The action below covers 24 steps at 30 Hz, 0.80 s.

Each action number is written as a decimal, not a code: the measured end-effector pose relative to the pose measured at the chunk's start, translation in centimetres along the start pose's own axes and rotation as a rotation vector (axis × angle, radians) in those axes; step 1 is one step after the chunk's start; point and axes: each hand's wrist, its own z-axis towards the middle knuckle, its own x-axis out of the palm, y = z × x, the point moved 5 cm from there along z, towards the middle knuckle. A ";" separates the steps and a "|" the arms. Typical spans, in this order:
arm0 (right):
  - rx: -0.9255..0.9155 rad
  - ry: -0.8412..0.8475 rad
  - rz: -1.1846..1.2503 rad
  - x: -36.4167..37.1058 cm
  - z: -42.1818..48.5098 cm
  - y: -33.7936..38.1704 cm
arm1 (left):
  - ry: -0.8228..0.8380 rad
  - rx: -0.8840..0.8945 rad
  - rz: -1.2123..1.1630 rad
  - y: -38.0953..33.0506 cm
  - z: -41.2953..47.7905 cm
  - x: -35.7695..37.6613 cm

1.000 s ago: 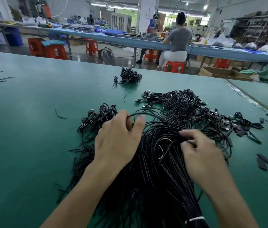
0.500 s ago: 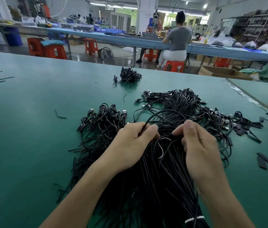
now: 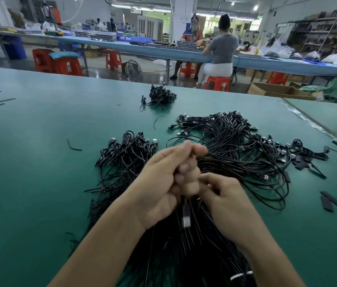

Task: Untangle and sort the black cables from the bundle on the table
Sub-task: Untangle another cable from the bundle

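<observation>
While keeping one black cable (image 3: 183,200) up above the bundle (image 3: 236,158), grips it in curled fingers (image 3: 188,151) of the left hand (image 3: 163,183), with plug (image 3: 186,218) dangling just below them. Seems pinched too by the right hand (image 3: 231,204) close beside, though blurred. Kept off the surface (image 3: 39,172) so the strand draws free of the tangle.

We see a big bundle (image 3: 236,158) of thin black cables spread on the green surface (image 3: 39,162). A smaller heap (image 3: 126,154) lies just left, a tiny heap (image 3: 161,95) farther back. One cable (image 3: 186,216) is lifted, its plug hanging down.
</observation>
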 end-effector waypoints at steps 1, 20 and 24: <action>-0.007 0.042 -0.021 0.6 -0.1 0.2 | -0.069 0.046 -0.045 -0.2 0.2 -0.6; -0.212 -0.018 0.007 -2.1 -1.3 4.3 | -0.001 -0.016 0.916 0.8 -0.8 -1.1; -0.329 -0.059 0.206 -2.6 -1.3 5.1 | 0.064 -0.178 0.673 1.2 -1.0 -0.7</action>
